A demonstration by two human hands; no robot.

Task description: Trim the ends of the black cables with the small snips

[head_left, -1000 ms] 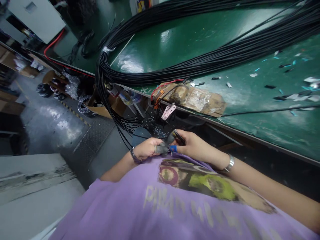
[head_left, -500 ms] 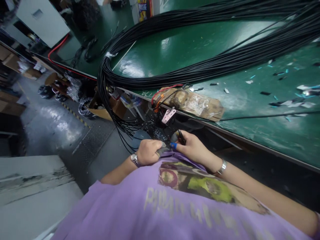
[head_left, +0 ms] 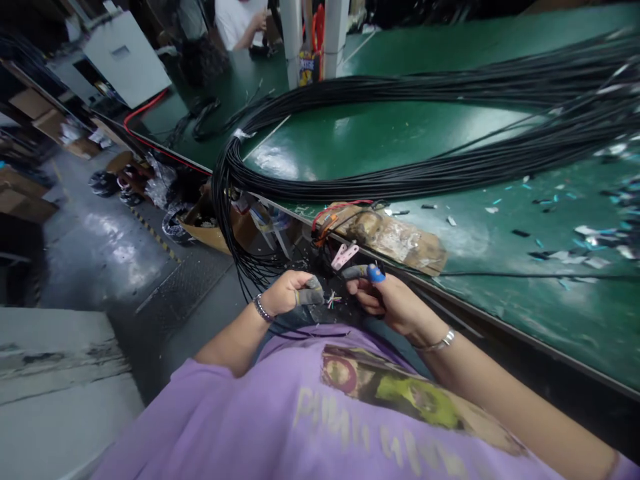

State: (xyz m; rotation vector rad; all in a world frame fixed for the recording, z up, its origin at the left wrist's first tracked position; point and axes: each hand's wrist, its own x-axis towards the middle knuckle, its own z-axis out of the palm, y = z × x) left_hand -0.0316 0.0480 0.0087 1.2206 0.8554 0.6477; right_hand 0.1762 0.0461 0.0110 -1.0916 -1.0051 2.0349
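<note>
My left hand (head_left: 290, 293) is closed just below the table edge, its taped fingertips pinching a black cable end (head_left: 331, 298) from which short coloured wires fan out. My right hand (head_left: 383, 298) is closed a little to the right of it; its thumb wears a blue cap and its fingers curl round a dark object I cannot make out. The two hands are slightly apart. A thick bundle of black cables (head_left: 400, 167) lies across the green table (head_left: 490, 233) and droops over its left edge beside my left hand.
A taped brown pad (head_left: 400, 237) with red and orange wires and a pink bracket (head_left: 345, 255) sits on the table edge above my hands. Blue and white scraps litter the table's right side. Cardboard boxes and bags stand on the floor at left. Another person works at the far end.
My hands have separated and risen toward the table edge; the coloured wires at the cable end now show between them. The view has tilted up, revealing more of the far table.
</note>
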